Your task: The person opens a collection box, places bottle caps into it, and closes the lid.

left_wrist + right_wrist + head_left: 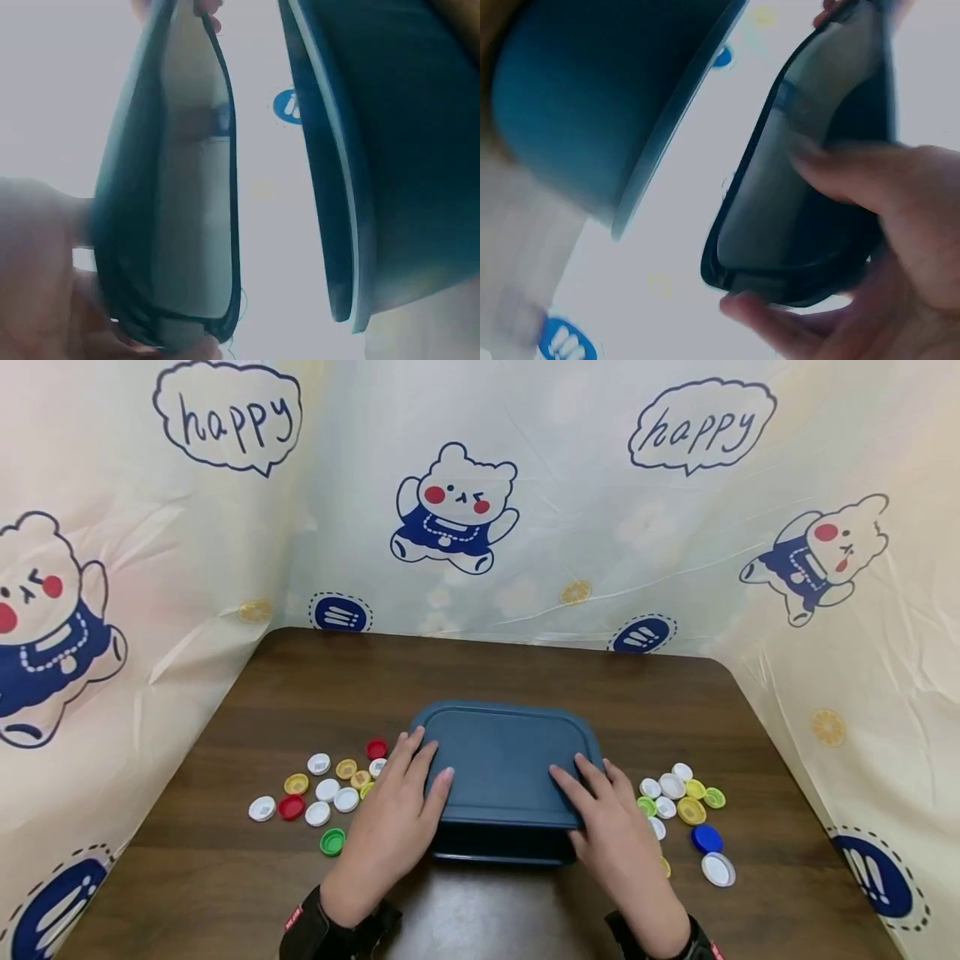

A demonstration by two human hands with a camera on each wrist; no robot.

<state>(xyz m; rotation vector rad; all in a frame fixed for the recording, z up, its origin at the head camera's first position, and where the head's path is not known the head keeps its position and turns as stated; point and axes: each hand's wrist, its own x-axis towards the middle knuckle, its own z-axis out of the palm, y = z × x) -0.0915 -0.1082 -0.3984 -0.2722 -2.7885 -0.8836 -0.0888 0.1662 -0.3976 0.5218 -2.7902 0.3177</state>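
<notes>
In the head view a blue rectangular lid [510,760] is held level above a matching blue box [502,847], whose dark opening shows below the lid's near edge. Both wrist views show a gap between the lid's underside [191,202] and the box [607,105]. At the lid's left side my left hand [401,810] grips the edge, fingers spread on top. My right hand [618,835] pinches the right edge; its thumb [840,169] reaches under the lid. The inside of the box is too dark to make out.
Left of the box lie several bottle caps, among them a green cap [332,842] and a red cap [291,807]. Right of it are more, including a blue cap [707,838] and a white cap [717,869]. A printed cloth [570,527] stands behind the brown table [300,668].
</notes>
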